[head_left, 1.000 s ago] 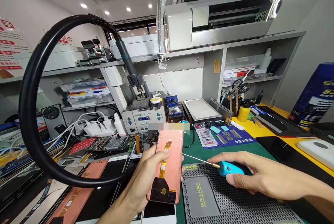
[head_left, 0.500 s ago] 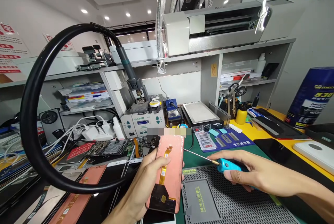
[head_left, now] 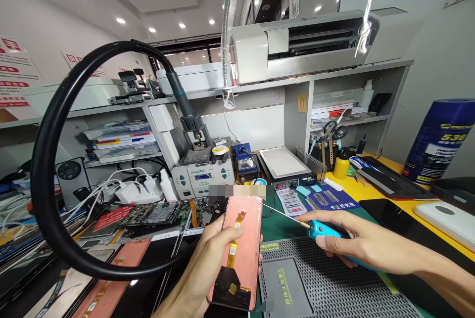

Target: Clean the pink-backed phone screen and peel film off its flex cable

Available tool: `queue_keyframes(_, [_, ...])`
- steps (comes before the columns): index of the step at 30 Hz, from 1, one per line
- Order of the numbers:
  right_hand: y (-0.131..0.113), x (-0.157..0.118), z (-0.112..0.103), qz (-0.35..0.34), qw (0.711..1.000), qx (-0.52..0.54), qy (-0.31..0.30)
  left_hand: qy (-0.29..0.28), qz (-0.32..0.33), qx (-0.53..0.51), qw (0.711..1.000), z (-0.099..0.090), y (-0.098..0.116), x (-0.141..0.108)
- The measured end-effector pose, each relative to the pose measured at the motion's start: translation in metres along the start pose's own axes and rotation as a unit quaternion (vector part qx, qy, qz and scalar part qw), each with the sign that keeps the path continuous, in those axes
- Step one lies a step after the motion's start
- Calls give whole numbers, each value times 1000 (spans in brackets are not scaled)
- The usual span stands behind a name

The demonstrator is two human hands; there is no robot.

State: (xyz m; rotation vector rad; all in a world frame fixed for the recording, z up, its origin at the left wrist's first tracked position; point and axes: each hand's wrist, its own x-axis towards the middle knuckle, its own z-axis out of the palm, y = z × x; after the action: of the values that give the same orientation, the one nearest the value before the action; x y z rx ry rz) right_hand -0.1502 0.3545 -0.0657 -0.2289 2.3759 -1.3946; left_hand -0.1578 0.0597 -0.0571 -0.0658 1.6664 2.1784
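My left hand (head_left: pixel 218 253) is closed round a phone screen panel (head_left: pixel 247 253), its pink back facing me. A gold flex cable (head_left: pixel 233 249) runs down that back to a black patch at the bottom, and my thumb lies by the cable. My right hand (head_left: pixel 352 239) grips the turquoise handle (head_left: pixel 321 230) of a hand tool with a long thin metal shaft (head_left: pixel 284 215). The shaft's tip meets the panel's upper right edge; whether it touches the edge or passes behind is hard to tell. Below lies a grey perforated mat (head_left: pixel 345 278).
A thick black hose (head_left: pixel 40 169) loops across the left side from a hot-air station (head_left: pixel 202 177). Several phone screens and boards (head_left: pixel 156 214) cover the left bench. A heating plate (head_left: pixel 285 164) stands at the back, a blue can (head_left: pixel 441 145) at the right.
The view has tilted slightly, so the bench sits a little lower in the picture. The tool's tip has shifted slightly upward along the panel's right edge. Both hands keep their holds.
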Motion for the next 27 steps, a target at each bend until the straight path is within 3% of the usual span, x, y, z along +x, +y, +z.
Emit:
queue_keyframes(12, [-3,0,0,14,1000,2,9,6,36,63,997,6,2,-2])
queue_keyframes(27, [0,0,1,19,1000,2,8,-5,76,124,989,-2,-1,4])
